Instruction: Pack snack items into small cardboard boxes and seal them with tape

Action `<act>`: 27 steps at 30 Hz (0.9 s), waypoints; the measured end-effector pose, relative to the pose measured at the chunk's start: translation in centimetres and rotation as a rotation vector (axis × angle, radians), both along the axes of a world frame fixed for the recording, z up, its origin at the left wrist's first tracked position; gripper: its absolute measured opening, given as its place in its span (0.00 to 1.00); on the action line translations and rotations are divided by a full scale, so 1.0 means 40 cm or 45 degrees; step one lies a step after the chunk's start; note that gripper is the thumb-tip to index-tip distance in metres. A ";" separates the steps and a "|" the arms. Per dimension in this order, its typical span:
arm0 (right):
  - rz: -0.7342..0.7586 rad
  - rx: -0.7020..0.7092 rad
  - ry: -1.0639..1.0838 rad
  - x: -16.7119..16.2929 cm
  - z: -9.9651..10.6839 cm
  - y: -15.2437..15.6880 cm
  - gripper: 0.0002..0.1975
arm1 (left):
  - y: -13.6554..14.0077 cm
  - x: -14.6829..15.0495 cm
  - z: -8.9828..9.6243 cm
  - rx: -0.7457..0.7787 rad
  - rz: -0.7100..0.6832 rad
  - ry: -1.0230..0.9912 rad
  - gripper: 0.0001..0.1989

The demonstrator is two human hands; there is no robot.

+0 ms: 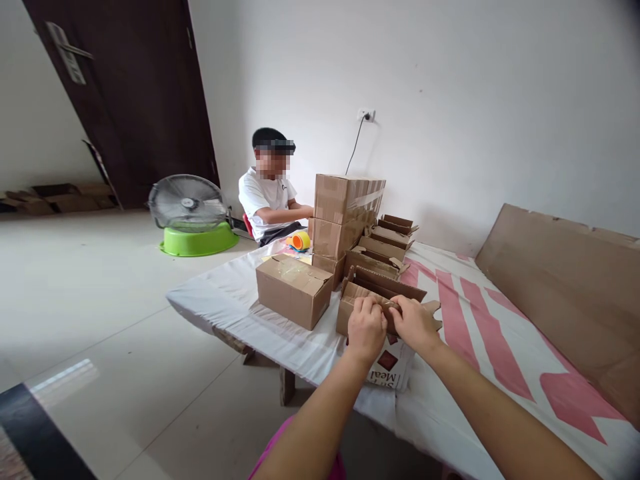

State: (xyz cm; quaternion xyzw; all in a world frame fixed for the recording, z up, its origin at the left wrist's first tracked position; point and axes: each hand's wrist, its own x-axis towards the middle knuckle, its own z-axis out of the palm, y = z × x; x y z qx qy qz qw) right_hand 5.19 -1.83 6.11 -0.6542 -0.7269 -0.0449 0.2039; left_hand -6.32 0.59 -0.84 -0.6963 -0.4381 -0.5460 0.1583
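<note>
Brown corrugated cardboard, one open box (350,312), flaps raised; beside the near edge of the cloth-covered table (225,293). Left hand (367,327): fingers curled, grip pinching the box's near rim. Right hand (414,320): grip likewise pinching that rim, just beside the left; fingertips partly hidden. One closed box (285,293), taped, toward the table's left corner. One stack of taped boxes (330,200), behind it. One row of open boxes (380,250), extending toward the far edge. One yellow tape roll (306,240), near the left edge, before a seated person (267,203).
</note>
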 end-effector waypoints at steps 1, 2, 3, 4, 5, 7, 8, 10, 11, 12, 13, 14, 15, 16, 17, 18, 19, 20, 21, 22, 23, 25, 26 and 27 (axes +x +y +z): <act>0.008 0.003 -0.003 0.001 -0.001 0.000 0.09 | 0.002 0.000 0.000 -0.002 -0.004 0.002 0.07; 0.015 0.006 -0.004 0.002 -0.002 0.000 0.09 | 0.003 -0.002 0.000 -0.010 -0.013 0.007 0.07; 0.021 0.009 -0.004 0.004 -0.003 0.000 0.09 | 0.004 -0.004 0.001 -0.019 -0.021 0.005 0.07; 0.025 0.010 -0.002 0.005 -0.004 0.000 0.09 | 0.005 -0.008 0.002 -0.031 -0.030 -0.004 0.07; 0.027 0.011 0.002 0.006 -0.005 0.001 0.09 | 0.005 -0.011 0.004 -0.047 -0.042 -0.020 0.07; 0.025 0.014 0.013 0.007 -0.007 0.002 0.09 | 0.002 -0.019 0.007 -0.080 -0.081 -0.057 0.07; 0.023 0.017 0.019 0.007 -0.007 0.003 0.09 | 0.000 -0.022 0.009 -0.095 -0.106 -0.068 0.07; 0.021 0.025 0.027 0.006 -0.009 0.003 0.09 | -0.003 -0.025 0.010 -0.107 -0.134 -0.068 0.06; 0.023 0.029 0.029 0.005 -0.009 0.003 0.09 | -0.004 -0.025 0.010 -0.102 -0.129 -0.065 0.07; 0.026 0.033 0.031 0.005 -0.009 0.003 0.09 | -0.005 -0.023 0.010 -0.093 -0.115 -0.057 0.07; 0.032 0.037 0.032 0.004 -0.010 0.002 0.09 | -0.005 -0.020 0.008 -0.081 -0.098 -0.046 0.07; 0.038 0.041 0.032 0.004 -0.010 0.001 0.09 | -0.004 -0.016 0.007 -0.070 -0.082 -0.032 0.07; 0.046 0.043 0.031 0.004 -0.010 0.000 0.10 | -0.003 -0.013 0.006 -0.063 -0.067 -0.016 0.07; 0.055 0.044 0.030 0.005 -0.010 -0.001 0.10 | -0.002 -0.009 0.004 -0.061 -0.055 0.001 0.07; 0.066 0.044 0.029 0.007 -0.011 -0.002 0.10 | 0.000 -0.006 0.003 -0.064 -0.045 0.018 0.07; 0.077 0.044 0.029 0.009 -0.011 -0.002 0.11 | 0.002 -0.004 0.001 -0.071 -0.037 0.034 0.06; 0.090 0.044 0.030 0.012 -0.013 -0.002 0.11 | 0.004 -0.003 0.000 -0.079 -0.034 0.044 0.06; 0.101 0.043 0.033 0.015 -0.014 -0.001 0.12 | 0.005 -0.002 -0.001 -0.084 -0.038 0.052 0.06; 0.112 0.044 0.037 0.019 -0.016 0.000 0.13 | 0.007 -0.002 -0.001 -0.086 -0.046 0.053 0.06; 0.120 0.046 0.044 0.022 -0.018 0.001 0.13 | 0.008 -0.003 -0.001 -0.088 -0.055 0.044 0.06; 0.127 0.049 0.052 0.024 -0.019 0.002 0.14 | 0.009 -0.005 -0.001 -0.092 -0.065 0.021 0.06; 0.136 0.059 0.071 0.028 -0.023 0.004 0.14 | 0.007 -0.009 0.003 -0.120 -0.088 -0.071 0.07; 0.140 0.065 0.081 0.029 -0.024 0.004 0.14 | 0.006 -0.012 0.007 -0.144 -0.107 -0.129 0.07; 0.146 0.069 0.090 0.029 -0.026 0.004 0.14 | 0.003 -0.014 0.010 -0.172 -0.133 -0.186 0.07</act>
